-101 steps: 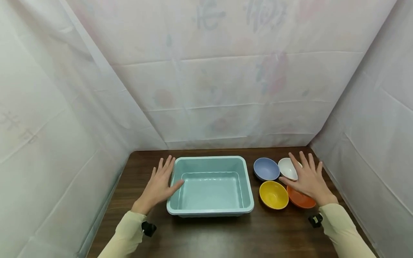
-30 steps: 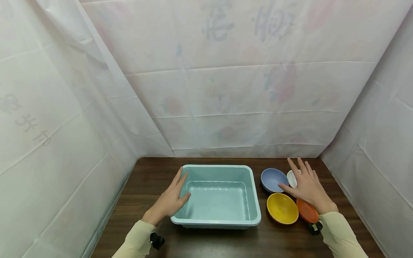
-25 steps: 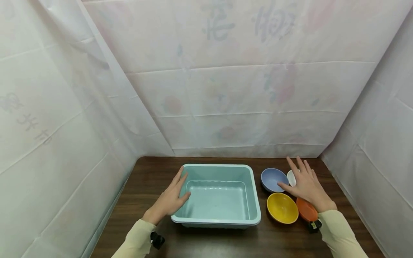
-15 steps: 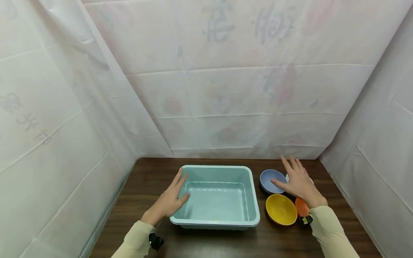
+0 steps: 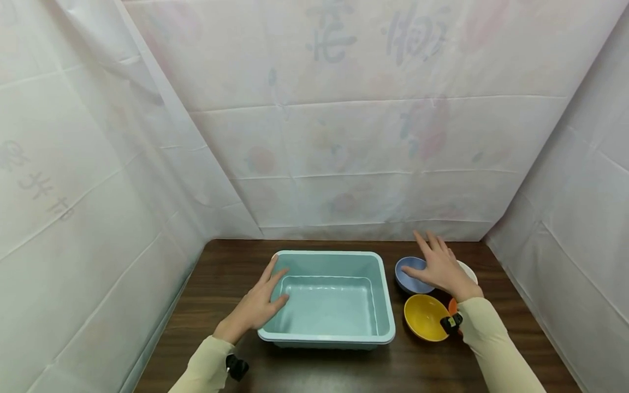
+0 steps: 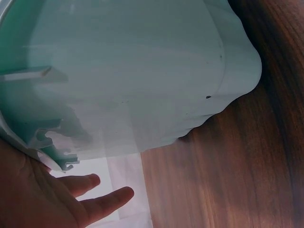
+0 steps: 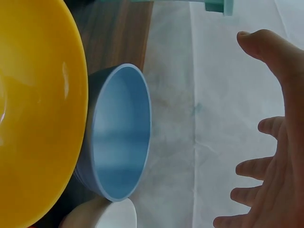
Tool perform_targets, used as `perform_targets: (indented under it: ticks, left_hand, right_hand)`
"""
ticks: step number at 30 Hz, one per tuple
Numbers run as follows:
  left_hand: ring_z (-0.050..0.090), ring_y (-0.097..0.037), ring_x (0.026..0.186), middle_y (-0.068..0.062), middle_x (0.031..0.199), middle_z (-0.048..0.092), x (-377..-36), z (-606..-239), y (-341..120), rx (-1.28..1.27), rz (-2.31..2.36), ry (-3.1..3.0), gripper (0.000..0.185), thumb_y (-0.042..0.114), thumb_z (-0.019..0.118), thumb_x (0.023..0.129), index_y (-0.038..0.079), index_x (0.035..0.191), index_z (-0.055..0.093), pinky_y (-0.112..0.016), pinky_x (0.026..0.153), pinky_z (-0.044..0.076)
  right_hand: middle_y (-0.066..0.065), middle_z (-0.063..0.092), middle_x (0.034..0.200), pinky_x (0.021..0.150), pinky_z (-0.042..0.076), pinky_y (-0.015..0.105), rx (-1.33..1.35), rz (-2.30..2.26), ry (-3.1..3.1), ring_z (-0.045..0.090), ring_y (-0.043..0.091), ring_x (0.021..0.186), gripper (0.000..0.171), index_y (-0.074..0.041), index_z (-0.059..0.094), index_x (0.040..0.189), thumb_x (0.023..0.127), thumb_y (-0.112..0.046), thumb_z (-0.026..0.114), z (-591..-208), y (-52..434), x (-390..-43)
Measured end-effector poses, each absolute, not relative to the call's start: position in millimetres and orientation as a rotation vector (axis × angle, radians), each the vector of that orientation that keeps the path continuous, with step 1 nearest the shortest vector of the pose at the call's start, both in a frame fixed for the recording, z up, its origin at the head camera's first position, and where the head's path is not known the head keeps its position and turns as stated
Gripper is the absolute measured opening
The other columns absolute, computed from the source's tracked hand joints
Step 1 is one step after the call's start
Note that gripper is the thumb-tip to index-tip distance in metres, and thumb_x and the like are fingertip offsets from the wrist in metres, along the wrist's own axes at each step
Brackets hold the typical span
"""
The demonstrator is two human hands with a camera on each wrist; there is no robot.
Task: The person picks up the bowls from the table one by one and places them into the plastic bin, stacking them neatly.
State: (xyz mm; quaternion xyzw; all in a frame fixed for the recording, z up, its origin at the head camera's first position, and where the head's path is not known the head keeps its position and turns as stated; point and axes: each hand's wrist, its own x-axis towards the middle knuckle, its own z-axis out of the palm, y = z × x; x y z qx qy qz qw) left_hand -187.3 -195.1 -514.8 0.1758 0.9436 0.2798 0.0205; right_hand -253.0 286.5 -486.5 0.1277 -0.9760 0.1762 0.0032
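At the left rim of a pale green plastic basin (image 5: 324, 305) lies my left hand (image 5: 253, 308), fingers spread and the thumb over the inside. The left wrist view has the palm against the rim, two fingers (image 6: 107, 206) extended past it. My right hand (image 5: 439, 270) hovers above the bowls with fingers apart, holding nothing. Beneath it is a blue bowl (image 5: 410, 281), partly covered by the thumb. A yellow bowl (image 5: 425, 319) sits nearer me. The white bowl (image 5: 469, 271) and orange bowl (image 5: 452, 307) are mostly hidden by the right hand and wrist.
The basin and bowls stand on a dark wooden table (image 5: 221, 278). White cloth sheets (image 5: 344, 164) hang behind it and along both sides. Black wrist cameras (image 5: 237, 367) are strapped under both wrists.
My right hand has moved left, from over the white and orange bowls toward the blue one. Earlier, my left hand shifted right on the basin's rim, and the head view changed slightly.
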Motion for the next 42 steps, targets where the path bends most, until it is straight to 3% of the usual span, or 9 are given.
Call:
perform_targets:
  ticks: [9,23,34,42]
  left_hand:
    - [0.053,-0.034,0.139,-0.002,0.175,-0.003,-187,-516,-195,0.539,0.896,2.931,0.064,0.035,0.060,0.103,0.015,0.160,0.039,-0.054,0.086,0.057]
    - [0.040,-0.033,0.150,-0.002,0.175,-0.003,-189,-516,-196,0.563,0.935,2.902,0.075,0.036,0.059,0.104,0.010,0.165,0.023,-0.055,0.097,0.054]
    - [0.041,-0.033,0.149,-0.001,0.175,-0.004,-189,-516,-196,0.553,0.932,2.898,0.076,0.037,0.058,0.104,0.011,0.165,0.021,-0.055,0.094,0.055]
    - [0.032,-0.031,0.154,-0.002,0.175,-0.003,-190,-518,-196,0.558,0.932,2.906,0.079,0.035,0.059,0.104,0.010,0.166,0.017,-0.057,0.107,0.047]
  right_hand:
    - [0.036,0.012,0.166,0.109,0.019,0.084,0.403,0.535,-3.109,0.016,0.064,0.147,0.107,-0.009,0.020,0.165,0.089,-0.069,0.065,-494,280,-262]
    - [0.038,0.022,0.162,0.108,0.022,0.084,0.410,0.493,-3.191,0.019,0.066,0.146,0.104,-0.008,0.028,0.163,0.087,-0.067,0.068,-520,281,-271]
    - [0.041,0.023,0.160,0.107,0.024,0.084,0.444,0.518,-3.236,0.018,0.068,0.145,0.103,-0.008,0.028,0.163,0.088,-0.064,0.070,-528,279,-273]
    - [0.041,0.023,0.160,0.106,0.025,0.084,0.446,0.513,-3.272,0.018,0.068,0.145,0.101,-0.008,0.029,0.162,0.088,-0.063,0.070,-533,279,-273]
